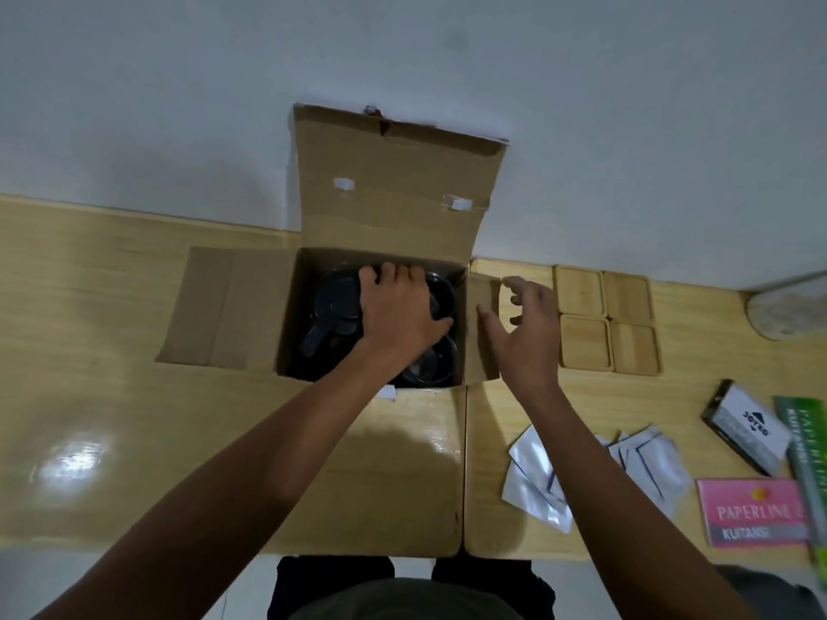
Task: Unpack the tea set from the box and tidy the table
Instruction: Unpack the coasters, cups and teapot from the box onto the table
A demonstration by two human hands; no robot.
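An open cardboard box stands on the wooden table, its back flap upright and its left flap lying flat. Inside it I see a dark teapot with its handle and lid, and a dark round piece near the front right corner. My left hand reaches down into the box and lies on the dark pieces, fingers curled over them. My right hand hovers open just outside the box's right flap, fingers spread, holding nothing.
Several square wooden coasters lie right of the box. Silver sachets lie at the front right, next to a pink Paperline receipt book, a black-and-white packet and a green book. A white wall backs the table.
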